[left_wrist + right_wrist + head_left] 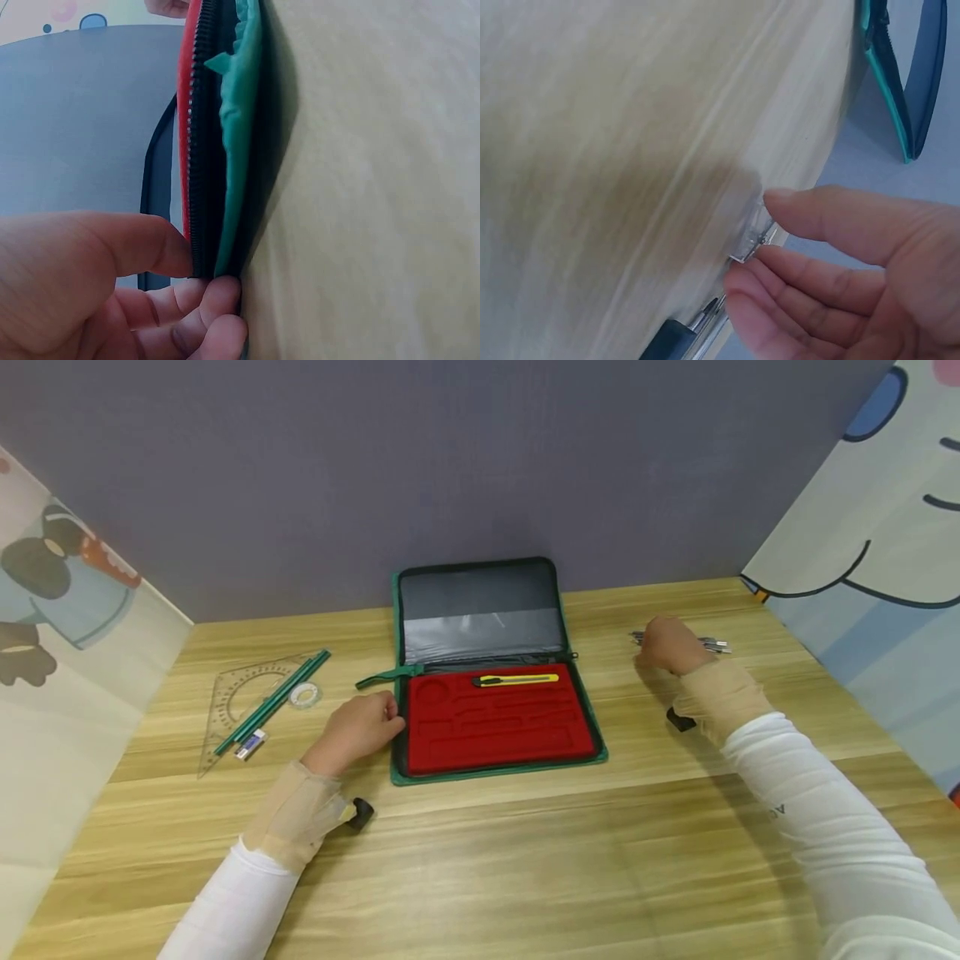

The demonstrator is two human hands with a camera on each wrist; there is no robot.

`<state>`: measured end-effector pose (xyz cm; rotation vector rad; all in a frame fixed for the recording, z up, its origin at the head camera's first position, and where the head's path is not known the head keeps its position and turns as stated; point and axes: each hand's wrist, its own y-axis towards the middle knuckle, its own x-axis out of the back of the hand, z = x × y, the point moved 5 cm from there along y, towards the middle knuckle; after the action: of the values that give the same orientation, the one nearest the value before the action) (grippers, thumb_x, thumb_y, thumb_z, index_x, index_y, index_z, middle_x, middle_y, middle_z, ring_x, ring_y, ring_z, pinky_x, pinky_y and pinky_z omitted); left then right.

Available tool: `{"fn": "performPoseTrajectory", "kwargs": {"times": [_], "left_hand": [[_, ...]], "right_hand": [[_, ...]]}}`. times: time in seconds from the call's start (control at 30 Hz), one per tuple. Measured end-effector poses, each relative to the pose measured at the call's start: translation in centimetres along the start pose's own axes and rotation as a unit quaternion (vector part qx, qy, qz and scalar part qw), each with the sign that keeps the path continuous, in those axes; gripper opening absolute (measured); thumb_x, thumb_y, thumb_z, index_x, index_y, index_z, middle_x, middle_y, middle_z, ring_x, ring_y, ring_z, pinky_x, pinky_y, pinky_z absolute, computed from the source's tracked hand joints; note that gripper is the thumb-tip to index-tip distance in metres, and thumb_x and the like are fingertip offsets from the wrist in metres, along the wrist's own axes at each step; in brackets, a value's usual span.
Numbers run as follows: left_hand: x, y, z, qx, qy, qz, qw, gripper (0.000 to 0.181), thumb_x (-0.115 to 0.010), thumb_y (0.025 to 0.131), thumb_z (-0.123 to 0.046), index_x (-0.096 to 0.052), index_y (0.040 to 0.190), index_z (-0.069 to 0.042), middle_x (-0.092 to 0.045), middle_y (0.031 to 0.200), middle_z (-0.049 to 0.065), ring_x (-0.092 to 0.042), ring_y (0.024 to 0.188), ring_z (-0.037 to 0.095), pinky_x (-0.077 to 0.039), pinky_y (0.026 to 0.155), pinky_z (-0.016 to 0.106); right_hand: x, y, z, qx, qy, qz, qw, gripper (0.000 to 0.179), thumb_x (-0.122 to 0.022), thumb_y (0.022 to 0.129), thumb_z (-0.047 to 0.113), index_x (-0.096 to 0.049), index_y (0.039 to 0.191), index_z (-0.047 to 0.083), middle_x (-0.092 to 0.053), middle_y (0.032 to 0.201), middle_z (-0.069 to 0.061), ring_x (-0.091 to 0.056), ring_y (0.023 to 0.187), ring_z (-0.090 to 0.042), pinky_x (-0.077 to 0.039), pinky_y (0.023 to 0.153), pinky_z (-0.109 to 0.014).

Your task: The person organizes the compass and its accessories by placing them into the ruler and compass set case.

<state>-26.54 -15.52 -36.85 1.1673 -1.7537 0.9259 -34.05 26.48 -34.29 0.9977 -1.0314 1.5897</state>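
A green zip case [501, 766] lies unfolded on the table, its red moulded tray [510, 727] facing up. A yellow utility knife [517, 679] sits along the tray's top. My left hand [362, 727] grips the case's left edge, thumb on the red side and fingers against the green cover, as the left wrist view shows. Over at the right, my right hand [670, 645] is at several slim metal tools [714, 645] and partly covers them. In the right wrist view its thumb and curled fingers surround a small metal piece [759, 241]; whether they pinch it is unclear.
Left of the case lie a clear set square [212, 727], green pencils [262, 710], a tape roll [305, 695] and an eraser [251, 744]. A green strap [382, 677] sticks out from the case. Behind the table stands a grey wall [480, 468].
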Motion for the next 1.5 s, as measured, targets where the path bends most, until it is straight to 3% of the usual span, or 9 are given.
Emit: {"fn": "performPoseTrajectory", "kwargs": {"times": [0.2, 0.37, 0.5, 0.7, 0.8, 0.93, 1.23, 1.5], "left_hand": [[0.0, 0.1, -0.1, 0.000, 0.003, 0.002, 1.0000, 0.013, -0.055, 0.085, -0.020, -0.056, 0.082, -0.008, -0.054, 0.069, 0.003, -0.048, 0.061, 0.019, -0.035, 0.053, 0.030], [0.1, 0.1, -0.2, 0.000, 0.002, -0.001, 1.0000, 0.013, -0.055, 0.085, -0.021, -0.056, 0.082, -0.008, -0.054, 0.069, 0.003, -0.048, 0.061, 0.019, -0.035, 0.053, 0.030], [0.1, 0.1, -0.2, -0.001, 0.001, -0.002, 1.0000, 0.013, -0.055, 0.085, -0.020, -0.055, 0.081, -0.008, -0.054, 0.069, 0.003, -0.048, 0.061, 0.019, -0.035, 0.053, 0.030], [0.0, 0.1, -0.2, 0.002, 0.000, 0.000, 1.0000, 0.012, -0.055, 0.085, -0.021, -0.056, 0.081, -0.009, -0.054, 0.069, 0.003, -0.047, 0.061, 0.019, -0.035, 0.053, 0.029], [0.1, 0.1, -0.2, 0.003, -0.001, 0.000, 1.0000, 0.012, -0.055, 0.085, -0.021, -0.055, 0.081, -0.009, -0.053, 0.068, 0.003, -0.047, 0.061, 0.019, -0.034, 0.053, 0.029], [0.1, 0.1, -0.1, 0.003, 0.000, -0.001, 1.0000, 0.012, -0.055, 0.085, -0.021, -0.055, 0.082, -0.009, -0.052, 0.068, 0.003, -0.047, 0.060, 0.019, -0.034, 0.052, 0.029], [0.1, 0.1, -0.1, 0.005, 0.002, 0.001, 1.0000, 0.013, -0.055, 0.085, -0.021, -0.055, 0.082, -0.008, -0.052, 0.066, 0.002, -0.047, 0.060, 0.019, -0.034, 0.052, 0.029], [0.2, 0.1, 0.0, 0.009, 0.000, 0.002, 1.0000, 0.012, -0.055, 0.085, -0.020, -0.055, 0.082, -0.009, -0.053, 0.068, 0.003, -0.048, 0.061, 0.019, -0.034, 0.052, 0.030]], "right_hand": [[-0.1, -0.1, -0.6, -0.016, 0.022, 0.007, 0.9996, 0.020, -0.065, 0.081, 0.011, -0.068, 0.069, -0.004, -0.065, 0.066, -0.014, -0.056, 0.055, -0.023, -0.048, 0.057, -0.040], [-0.2, -0.1, -0.8, -0.024, 0.047, 0.004, 0.9986, 0.019, -0.065, 0.081, 0.012, -0.067, 0.068, -0.001, -0.065, 0.065, -0.011, -0.052, 0.052, -0.020, -0.043, 0.052, -0.035], [-0.2, -0.1, 0.0, 0.001, 0.045, -0.012, 0.9989, 0.017, -0.066, 0.077, 0.010, -0.063, 0.063, 0.001, -0.056, 0.055, -0.002, -0.042, 0.047, -0.014, -0.038, 0.052, -0.032], [-0.4, 0.3, 2.4, 0.038, 0.043, -0.022, 0.9981, 0.011, -0.064, 0.075, 0.006, -0.060, 0.065, 0.002, -0.048, 0.052, 0.001, -0.036, 0.049, -0.013, -0.036, 0.055, -0.032], [-0.6, 0.6, 3.8, 0.058, 0.040, -0.028, 0.9971, 0.008, -0.064, 0.074, 0.006, -0.063, 0.074, -0.002, -0.057, 0.061, -0.004, -0.043, 0.055, -0.016, -0.041, 0.059, -0.035], [-0.9, 1.1, 6.0, 0.101, 0.010, -0.026, 0.9945, 0.017, -0.064, 0.072, 0.008, -0.065, 0.084, -0.004, -0.065, 0.078, -0.013, -0.057, 0.068, -0.023, -0.047, 0.069, -0.042], [-1.7, 2.0, 10.3, 0.150, -0.005, 0.020, 0.9885, 0.019, -0.068, 0.076, 0.010, -0.065, 0.089, -0.003, -0.066, 0.088, -0.014, -0.060, 0.080, -0.027, -0.048, 0.076, -0.042], [-2.7, 2.8, 13.4, 0.224, -0.003, 0.056, 0.9731, 0.018, -0.071, 0.077, 0.009, -0.067, 0.090, -0.003, -0.067, 0.088, -0.013, -0.063, 0.082, -0.025, -0.050, 0.077, -0.040]]}}
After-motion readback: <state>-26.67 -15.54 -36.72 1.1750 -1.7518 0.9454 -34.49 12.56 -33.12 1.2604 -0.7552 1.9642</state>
